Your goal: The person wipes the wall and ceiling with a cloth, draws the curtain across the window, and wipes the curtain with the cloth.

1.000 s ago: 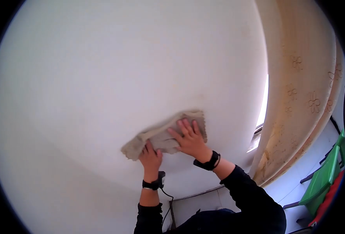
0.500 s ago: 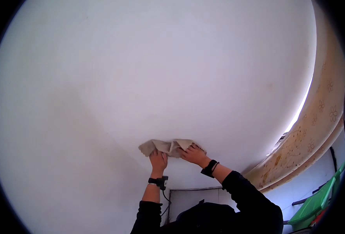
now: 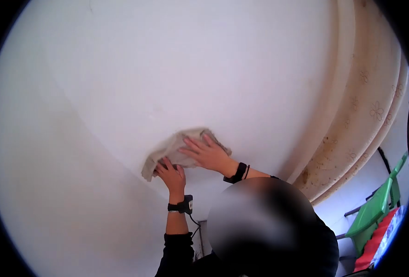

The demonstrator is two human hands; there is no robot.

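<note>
A crumpled grey-beige cloth (image 3: 174, 147) lies against a white wall-like surface (image 3: 190, 69). My right hand (image 3: 209, 154) rests on the cloth's upper right part, its fingers spread and flat. Lower down, my left hand (image 3: 170, 177) is at the cloth's bottom left edge, with bent fingers gripping the fabric and the thumb to the right. A black band (image 3: 236, 173) is on my right wrist. My left wrist carries a strapped black device (image 3: 184, 204) with a cable hanging from it.
Beige flower-patterned curtain fabric (image 3: 347, 120) hangs along the right side. A green chair (image 3: 373, 214) stands at lower right beside a red cloth-like item (image 3: 375, 244). A blurred round patch (image 3: 264, 221) covers part of the view below my right arm.
Both hands and the cloth have shifted up and left in view. My right hand is flatter and more spread on the cloth. The view has turned, showing more curtain.
</note>
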